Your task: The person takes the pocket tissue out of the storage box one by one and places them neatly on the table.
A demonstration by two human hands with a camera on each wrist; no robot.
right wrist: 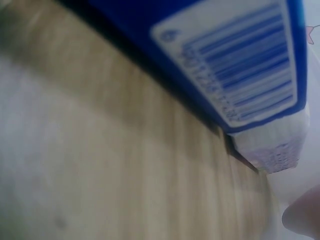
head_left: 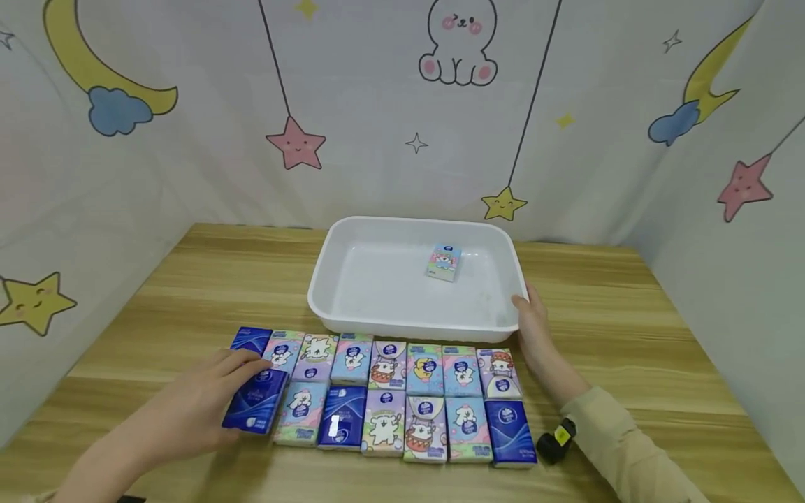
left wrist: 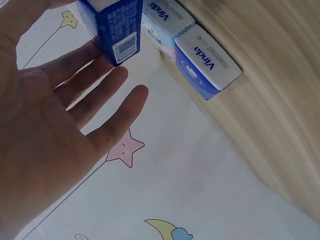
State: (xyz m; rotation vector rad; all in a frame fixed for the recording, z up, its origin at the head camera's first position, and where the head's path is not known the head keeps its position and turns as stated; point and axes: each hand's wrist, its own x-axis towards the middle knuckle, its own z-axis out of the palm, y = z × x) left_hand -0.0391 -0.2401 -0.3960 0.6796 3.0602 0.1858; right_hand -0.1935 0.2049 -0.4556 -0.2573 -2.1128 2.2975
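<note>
My left hand (head_left: 204, 402) pinches a blue tissue pack (head_left: 256, 404) at the front left of two rows of packs. In the left wrist view the thumb is at the top edge, and the blue pack (left wrist: 116, 32) shows its barcode side. Two Vinda packs, one white and blue (left wrist: 207, 62), stand just beyond it. On the right, my right hand (head_left: 534, 328) grips the near right corner of a white tray (head_left: 409, 326), thumb over the rim. One light-blue cartoon pack (head_left: 444, 263) lies inside the tray. Only a fingertip (right wrist: 305, 215) shows in the right wrist view.
Several blue and cartoon-printed packs, among them a purple one (head_left: 383, 424), lie in two rows before the tray. A small black device (head_left: 556, 441) with a yellow label sits by the right sleeve (head_left: 619, 426). Printed cloth (head_left: 377, 91) surrounds the wooden table (head_left: 604, 314).
</note>
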